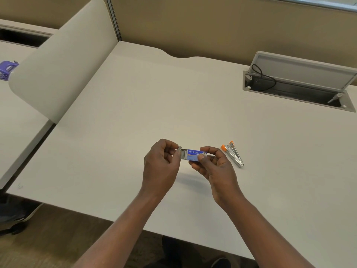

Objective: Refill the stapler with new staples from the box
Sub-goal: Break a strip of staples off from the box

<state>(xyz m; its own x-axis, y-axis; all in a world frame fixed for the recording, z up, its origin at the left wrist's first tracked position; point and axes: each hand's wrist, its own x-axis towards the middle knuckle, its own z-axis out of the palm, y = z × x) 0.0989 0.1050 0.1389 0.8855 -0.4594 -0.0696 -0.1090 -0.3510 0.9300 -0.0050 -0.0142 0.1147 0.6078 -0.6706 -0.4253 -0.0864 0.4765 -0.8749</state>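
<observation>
A small blue staple box is held above the white desk; its inner tray is slid partly out to the left, showing grey staples. My right hand grips the blue sleeve between thumb and fingers. My left hand pinches a short strip of staples at the open end of the tray. The stapler, silver with orange ends, lies opened out on the desk just right of my right hand, untouched.
An open cable hatch with a black cord sits at the desk's back right. A curved beige divider stands along the left side. A purple hole punch rests on the neighbouring desk, far left.
</observation>
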